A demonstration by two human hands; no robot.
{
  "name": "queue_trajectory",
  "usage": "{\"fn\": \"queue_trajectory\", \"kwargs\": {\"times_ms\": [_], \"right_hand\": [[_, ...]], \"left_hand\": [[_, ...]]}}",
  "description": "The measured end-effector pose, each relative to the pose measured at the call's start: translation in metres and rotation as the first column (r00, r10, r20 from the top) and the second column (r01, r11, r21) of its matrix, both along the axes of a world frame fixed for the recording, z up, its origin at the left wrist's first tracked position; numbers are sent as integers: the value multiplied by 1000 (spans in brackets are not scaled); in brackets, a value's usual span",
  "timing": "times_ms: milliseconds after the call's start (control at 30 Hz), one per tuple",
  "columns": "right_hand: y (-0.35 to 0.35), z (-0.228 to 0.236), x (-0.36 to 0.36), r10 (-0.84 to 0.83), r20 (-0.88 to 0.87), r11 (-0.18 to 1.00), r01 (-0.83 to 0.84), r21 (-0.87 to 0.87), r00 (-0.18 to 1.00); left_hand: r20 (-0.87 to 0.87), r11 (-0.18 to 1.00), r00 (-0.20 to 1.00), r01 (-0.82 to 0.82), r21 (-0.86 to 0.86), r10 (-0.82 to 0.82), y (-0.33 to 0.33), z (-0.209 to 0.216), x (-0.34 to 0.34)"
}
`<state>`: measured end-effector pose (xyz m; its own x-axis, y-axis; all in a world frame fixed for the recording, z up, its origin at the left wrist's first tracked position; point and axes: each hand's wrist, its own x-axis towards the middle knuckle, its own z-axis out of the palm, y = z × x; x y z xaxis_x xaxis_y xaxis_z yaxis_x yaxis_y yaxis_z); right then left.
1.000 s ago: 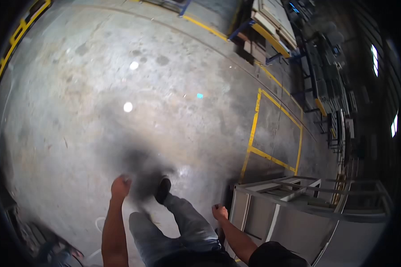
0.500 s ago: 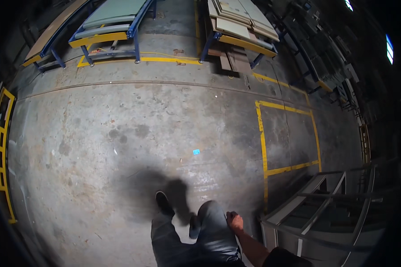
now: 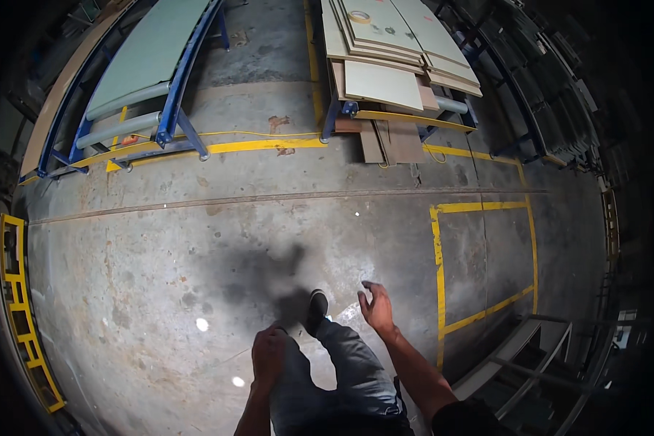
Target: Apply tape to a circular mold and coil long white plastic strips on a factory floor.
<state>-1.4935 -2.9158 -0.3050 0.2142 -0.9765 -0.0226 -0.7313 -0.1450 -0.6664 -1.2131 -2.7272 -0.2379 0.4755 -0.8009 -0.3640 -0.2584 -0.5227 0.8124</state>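
Grey concrete floor [image 3: 138, 276] spreads beneath the person, whose faded jeans [image 3: 363, 367] and dark right shoe [image 3: 317, 305] show between two bare hands. The left hand [image 3: 267, 352] hangs at the left knee, its back turned up; its fingers are mostly hidden, so neither the width of its grip nor contact with the cloth can be told. The right hand [image 3: 376, 309] is raised just beyond the right knee, thumb and fingers parted in a modest curve with concrete showing between them. The jeans, nearest to both hands, lie between the forearms. Past the right hand, well apart, runs the left edge of a yellow taped rectangle [image 3: 437, 254]; a grey metal frame [image 3: 487, 374] stands by its near edge. Farther off, a blue-legged bench [image 3: 328, 120] carries a stack of pale panels [image 3: 450, 36], with a tape roll [image 3: 359, 21] near the stack's left edge and brown boards [image 3: 403, 142] below the bench's near edge. To the left stands a green-topped roller bench [image 3: 145, 54], and a yellow slotted barrier [image 3: 22, 312] lines the floor's left side.
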Motion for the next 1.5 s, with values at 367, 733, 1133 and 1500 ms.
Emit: {"fn": "queue_trajectory", "kwargs": {"times_ms": [367,733,1133,1500], "right_hand": [[-606,148,180,246,-167,786,-297,-543,955],[-1005,79,242,83,-573,536,-521,-664,815],[-859,76,309,462,-379,679,-594,-431,802],[-12,79,189,928,369,-242,-833,497,-50]], "left_hand": [[194,971,959,226,-72,-208,-223,-105,41],[-41,896,929,-342,282,367,-344,-78,16],[-255,674,626,-707,214,737,-373,-29,-94],[-520,-315,-161,-922,-223,839,-34,-20,-198]]}}
